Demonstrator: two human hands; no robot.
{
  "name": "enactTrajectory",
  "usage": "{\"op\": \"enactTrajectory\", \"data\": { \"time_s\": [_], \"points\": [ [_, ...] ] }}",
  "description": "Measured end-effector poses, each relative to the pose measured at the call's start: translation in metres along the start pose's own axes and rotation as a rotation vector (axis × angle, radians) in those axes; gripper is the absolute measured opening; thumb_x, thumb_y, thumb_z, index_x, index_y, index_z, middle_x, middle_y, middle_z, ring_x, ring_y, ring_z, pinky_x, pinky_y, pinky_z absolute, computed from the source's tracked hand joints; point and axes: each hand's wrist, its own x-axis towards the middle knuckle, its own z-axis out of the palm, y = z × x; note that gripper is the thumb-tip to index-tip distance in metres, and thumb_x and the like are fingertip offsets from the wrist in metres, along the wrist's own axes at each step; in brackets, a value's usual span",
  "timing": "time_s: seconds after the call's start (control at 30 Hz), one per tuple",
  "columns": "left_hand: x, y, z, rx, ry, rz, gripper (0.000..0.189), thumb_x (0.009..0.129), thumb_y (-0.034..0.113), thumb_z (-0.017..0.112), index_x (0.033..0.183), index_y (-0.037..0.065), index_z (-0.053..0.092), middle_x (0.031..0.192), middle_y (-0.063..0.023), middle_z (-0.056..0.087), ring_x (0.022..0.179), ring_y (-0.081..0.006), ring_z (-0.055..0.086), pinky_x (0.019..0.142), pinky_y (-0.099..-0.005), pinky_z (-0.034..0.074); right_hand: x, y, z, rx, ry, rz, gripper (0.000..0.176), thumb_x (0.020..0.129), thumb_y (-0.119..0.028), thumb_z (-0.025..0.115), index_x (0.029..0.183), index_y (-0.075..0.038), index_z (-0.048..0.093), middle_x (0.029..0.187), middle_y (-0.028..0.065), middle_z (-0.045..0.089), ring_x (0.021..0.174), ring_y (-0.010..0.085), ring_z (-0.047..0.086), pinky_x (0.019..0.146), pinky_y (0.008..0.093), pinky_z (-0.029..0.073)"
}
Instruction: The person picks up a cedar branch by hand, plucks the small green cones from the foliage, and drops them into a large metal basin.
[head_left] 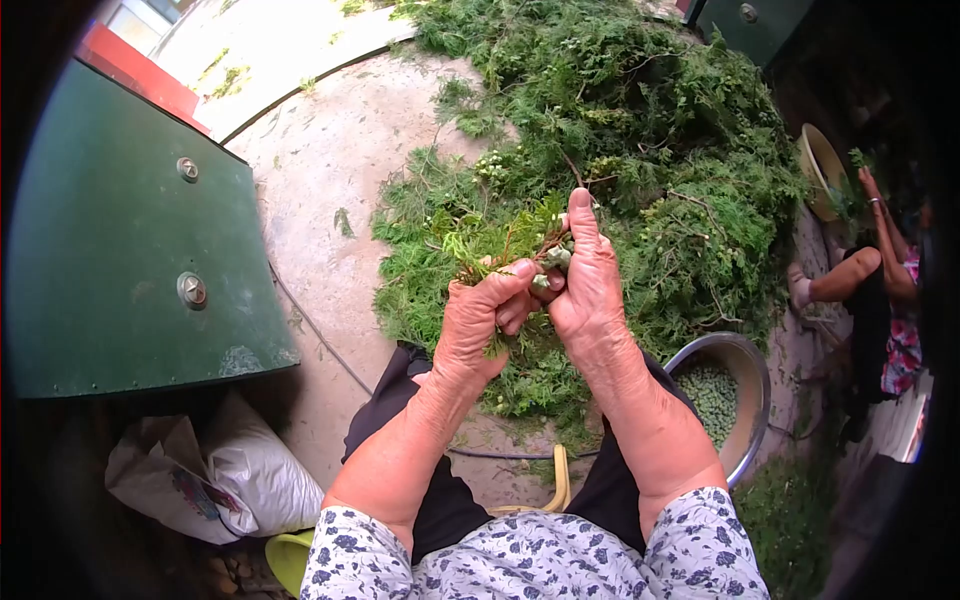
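My left hand [480, 320] is clenched around a green leafy sprig [500, 240] whose fronds stick out above the fist. My right hand [588, 280] presses against it from the right, thumb raised, fingers pinching small pale green pods [555, 258] on the sprig's stem. Both hands are held over my lap, above a big heap of cut green branches [640, 150] spread on the concrete ground. A metal bowl [752, 370] holding several small green pods [712, 395] sits just right of my right forearm.
A green metal door [130, 250] stands at the left, with white bags [220, 475] below it. Another person [880, 270] sits at the right edge beside a pale bowl [820, 165]. A thin cable [320, 335] crosses the concrete.
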Motion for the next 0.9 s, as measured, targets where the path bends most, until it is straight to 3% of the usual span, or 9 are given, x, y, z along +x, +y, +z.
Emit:
{"op": "enactTrajectory", "data": {
  "time_s": [0.07, 0.17, 0.27, 0.33, 0.43, 0.57, 0.63, 0.73, 0.9],
  "points": [
    [0.002, 0.001, -0.002, 0.012, -0.019, -0.009, 0.010, 0.079, 0.014, 0.064, 0.077, 0.005, 0.060, 0.057, 0.0040, 0.050, 0.045, -0.0036, 0.037, 0.042, -0.0191, 0.028, 0.000, -0.003, 0.001, -0.003, -0.089, 0.035, 0.035, 0.082, -0.046, 0.061, 0.077, -0.013, 0.049, 0.060, -0.0038, 0.047, 0.045, 0.0071, 0.045, 0.035, 0.0196, 0.030],
    [0.003, -0.003, -0.004, 0.009, -0.039, -0.019, 0.013, 0.080, 0.017, 0.063, 0.073, 0.007, 0.058, 0.053, 0.0053, 0.044, 0.044, -0.0049, 0.035, 0.044, -0.0198, 0.029, -0.002, -0.003, 0.007, -0.011, 0.011, 0.049, 0.036, 0.082, -0.048, 0.060, 0.076, -0.014, 0.049, 0.060, -0.0045, 0.046, 0.048, 0.0062, 0.046, 0.036, 0.0191, 0.031],
    [0.004, -0.004, -0.005, 0.010, -0.015, -0.045, 0.016, 0.080, 0.019, 0.063, 0.070, 0.009, 0.056, 0.050, 0.0062, 0.038, 0.043, -0.0062, 0.033, 0.046, -0.0206, 0.030, 0.001, -0.001, -0.001, -0.097, -0.017, -0.039, 0.040, 0.081, -0.053, 0.058, 0.085, -0.013, 0.052, 0.064, -0.0039, 0.050, 0.050, 0.0062, 0.047, 0.039, 0.0200, 0.032],
    [0.004, -0.003, -0.005, 0.025, 0.009, -0.061, 0.016, 0.080, 0.020, 0.063, 0.070, 0.009, 0.056, 0.048, 0.0065, 0.035, 0.042, -0.0068, 0.033, 0.047, -0.0208, 0.030, -0.004, -0.009, 0.003, -0.088, 0.017, 0.083, 0.050, 0.080, -0.059, 0.053, 0.097, -0.012, 0.053, 0.068, -0.0033, 0.052, 0.052, 0.0060, 0.047, 0.041, 0.0200, 0.033],
    [0.005, -0.001, -0.003, -0.020, 0.004, -0.078, 0.016, 0.081, 0.019, 0.062, 0.071, 0.009, 0.056, 0.048, 0.0067, 0.035, 0.042, -0.0067, 0.032, 0.047, -0.0206, 0.030, -0.005, -0.009, 0.002, -0.084, -0.059, 0.072, 0.057, 0.080, -0.062, 0.050, 0.104, -0.011, 0.051, 0.069, -0.0032, 0.052, 0.052, 0.0058, 0.047, 0.042, 0.0199, 0.032],
    [0.007, 0.001, -0.003, -0.036, 0.026, -0.115, 0.015, 0.082, 0.018, 0.061, 0.072, 0.006, 0.057, 0.047, 0.0069, 0.035, 0.041, -0.0063, 0.032, 0.047, -0.0207, 0.031, -0.003, -0.011, -0.003, -0.095, -0.148, 0.064, 0.057, 0.079, -0.064, 0.049, 0.099, -0.011, 0.053, 0.068, -0.0038, 0.052, 0.053, 0.0053, 0.046, 0.042, 0.0190, 0.031],
    [0.007, 0.002, -0.002, -0.038, 0.018, -0.114, 0.015, 0.082, 0.017, 0.061, 0.073, 0.005, 0.057, 0.047, 0.0069, 0.035, 0.042, -0.0061, 0.033, 0.047, -0.0208, 0.031, 0.003, -0.011, -0.011, -0.182, -0.283, 0.098, 0.051, 0.078, -0.063, 0.053, 0.091, -0.014, 0.057, 0.075, -0.0035, 0.055, 0.066, 0.0079, 0.050, 0.053, 0.0232, 0.036],
    [0.007, 0.000, -0.002, -0.031, 0.080, -0.102, 0.014, 0.081, 0.016, 0.063, 0.072, 0.005, 0.057, 0.047, 0.0063, 0.037, 0.042, -0.0060, 0.034, 0.047, -0.0210, 0.032, 0.002, -0.006, -0.005, -0.180, -0.165, 0.013, 0.049, 0.079, -0.062, 0.052, 0.088, -0.014, 0.057, 0.074, -0.0037, 0.056, 0.063, 0.0077, 0.050, 0.049, 0.0219, 0.034],
    [0.007, -0.001, -0.003, -0.019, 0.103, -0.098, 0.016, 0.078, 0.015, 0.066, 0.068, 0.007, 0.057, 0.048, 0.0057, 0.040, 0.041, -0.0057, 0.037, 0.046, -0.0208, 0.034, 0.001, -0.010, -0.006, -0.218, -0.175, 0.013, 0.044, 0.081, -0.059, 0.052, 0.084, -0.015, 0.055, 0.073, -0.0032, 0.057, 0.060, 0.0075, 0.050, 0.045, 0.0215, 0.032]
  ]
}}
